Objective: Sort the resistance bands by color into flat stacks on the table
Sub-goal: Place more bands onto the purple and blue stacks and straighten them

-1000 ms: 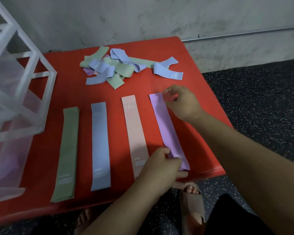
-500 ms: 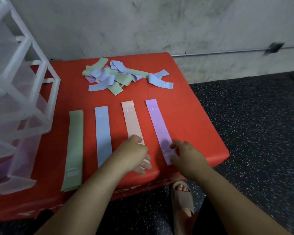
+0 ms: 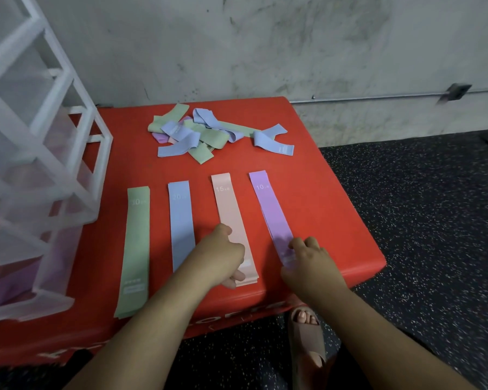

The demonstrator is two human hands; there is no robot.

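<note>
Left hand point(image 3: 223, 254), grip unclear, stays on the pink stack point(image 3: 228, 209), right hand point(image 3: 310, 263) stays pressing bent fingertips point(image 3: 293, 244) on the near end of the purple stack point(image 3: 269, 209); bench point(image 3: 321, 192): four flat stacks, one tangled pile point(image 3: 197, 133).

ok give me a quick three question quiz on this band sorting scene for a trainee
1. True or false: the purple stack lies rightmost of the four flat stacks.
2. The left hand lies on which one? A green, B blue, C pink stack.
3. What number is printed at the purple stack's far end?
Key: 1 true; 2 C; 3 10.
</note>
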